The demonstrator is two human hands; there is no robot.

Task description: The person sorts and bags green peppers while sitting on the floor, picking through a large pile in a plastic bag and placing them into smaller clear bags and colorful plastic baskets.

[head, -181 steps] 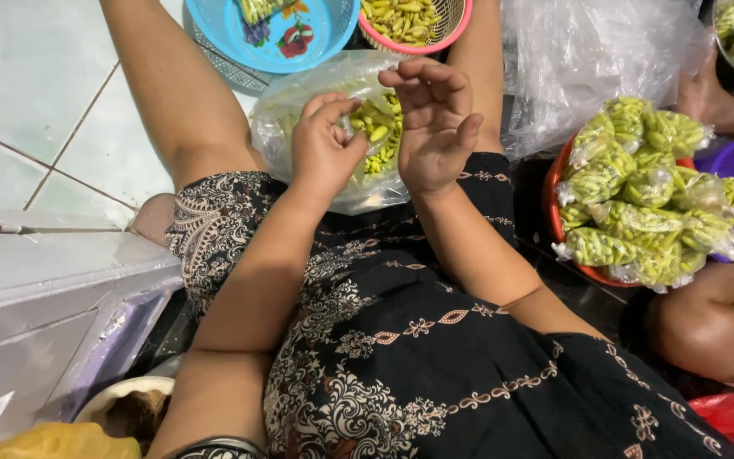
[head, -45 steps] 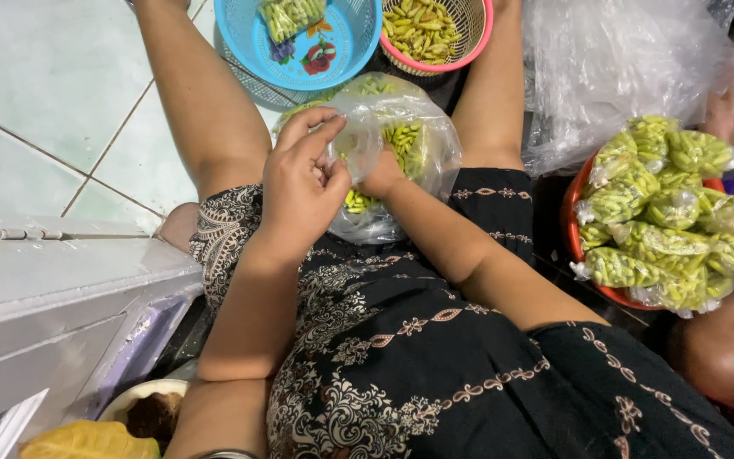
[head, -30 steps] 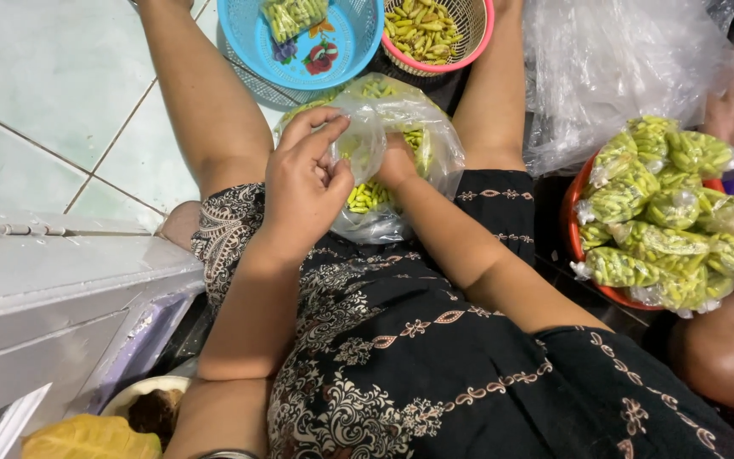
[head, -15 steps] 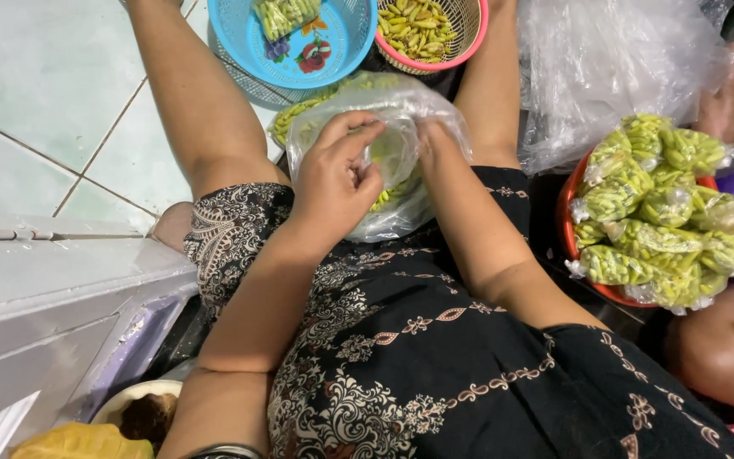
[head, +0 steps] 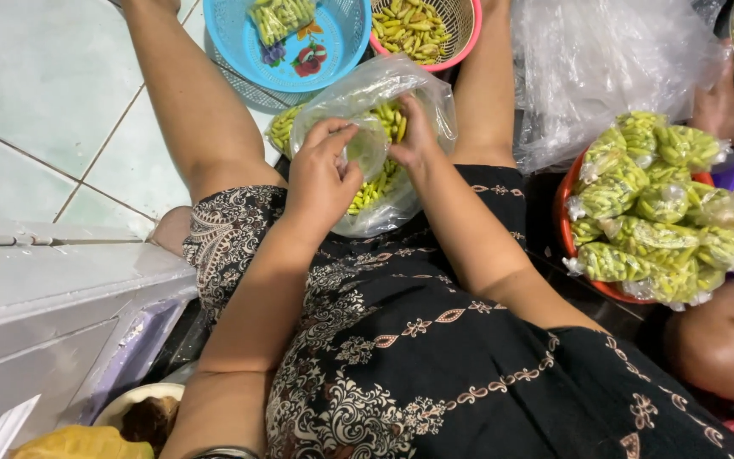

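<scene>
I sit on the floor with a clear plastic bag [head: 384, 161] of small green chillies resting between my knees. My left hand [head: 323, 174] pinches the bag's near rim, fingers closed on the plastic. My right hand [head: 414, 136] grips the other side of the bag's mouth, fingers partly inside among the chillies. Both hands hold the same bag, close together.
A blue basket [head: 333, 51] and a pink basket [head: 460, 38] with green chillies stand ahead. A red tub [head: 592, 285] at right is piled with filled bags. Loose clear plastic [head: 605, 59] lies beyond it. Another person's leg [head: 724, 340] is at right. A white box [head: 36, 314] is at left.
Six seconds ago both hands were above the bag, fingers together. They have since come down onto the bag's mouth and now hold its rim on either side.
</scene>
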